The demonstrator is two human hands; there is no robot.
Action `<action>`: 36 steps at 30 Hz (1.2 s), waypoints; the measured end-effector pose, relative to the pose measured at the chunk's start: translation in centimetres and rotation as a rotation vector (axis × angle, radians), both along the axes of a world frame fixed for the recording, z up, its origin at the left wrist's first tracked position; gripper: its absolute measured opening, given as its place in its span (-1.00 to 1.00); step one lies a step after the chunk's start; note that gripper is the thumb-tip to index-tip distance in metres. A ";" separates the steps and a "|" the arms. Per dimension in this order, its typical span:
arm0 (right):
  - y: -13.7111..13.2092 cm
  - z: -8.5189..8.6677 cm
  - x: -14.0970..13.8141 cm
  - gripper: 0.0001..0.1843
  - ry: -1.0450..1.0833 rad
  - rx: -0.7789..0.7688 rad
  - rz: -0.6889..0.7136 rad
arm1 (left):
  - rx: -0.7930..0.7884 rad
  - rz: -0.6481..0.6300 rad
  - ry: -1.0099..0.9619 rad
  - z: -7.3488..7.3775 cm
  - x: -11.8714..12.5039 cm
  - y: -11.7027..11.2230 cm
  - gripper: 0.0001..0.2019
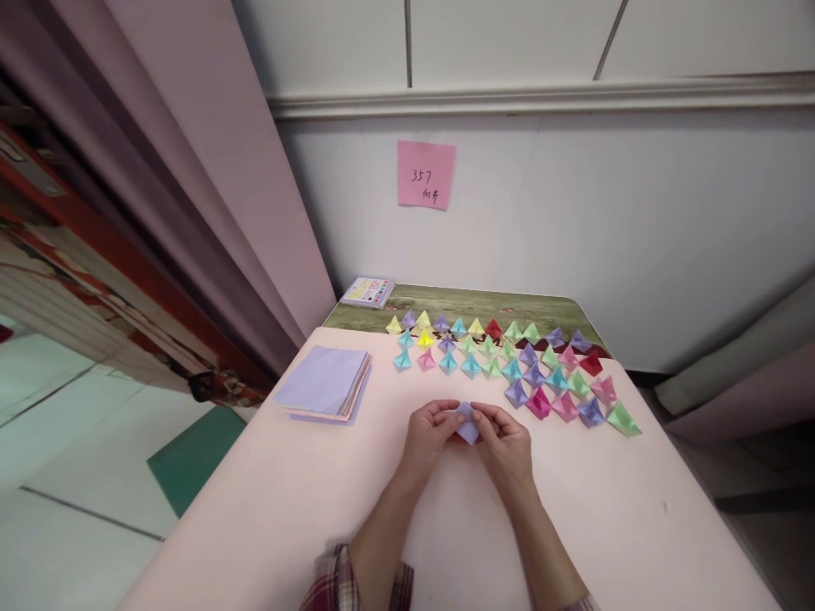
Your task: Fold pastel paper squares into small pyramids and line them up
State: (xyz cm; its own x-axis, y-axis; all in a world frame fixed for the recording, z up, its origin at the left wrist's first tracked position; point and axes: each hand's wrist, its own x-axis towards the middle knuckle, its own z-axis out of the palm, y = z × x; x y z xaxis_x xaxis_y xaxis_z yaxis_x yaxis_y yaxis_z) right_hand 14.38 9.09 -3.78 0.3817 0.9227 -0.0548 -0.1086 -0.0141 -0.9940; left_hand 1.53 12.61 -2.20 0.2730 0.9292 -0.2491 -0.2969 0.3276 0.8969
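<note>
A small lavender piece of folded paper (469, 432) is held between my two hands, just above the middle of the table. My left hand (431, 431) pinches its left side with thumb and fingers. On the right side my right hand (506, 437) does the same, its thumb pressing near the upper edge. The paper looks diamond-shaped, with a point toward me; the fingers hide its back. Beyond my hands stand rows of small folded paper boats (511, 369) in green, blue, purple, yellow, pink and red.
A stack of square coloured paper (323, 379), lavender on top, lies at the left of the pale pink table (255, 526). A packet (368, 291) rests at the far left corner. A pink note (426, 175) hangs on the wall behind. A curtain borders the left.
</note>
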 end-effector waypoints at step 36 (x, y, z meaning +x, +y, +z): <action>0.1 -0.5 0.5 -0.67 0.188 0.017 0.150 | -0.218 0.050 -0.246 -0.4 -0.6 0.5 -0.78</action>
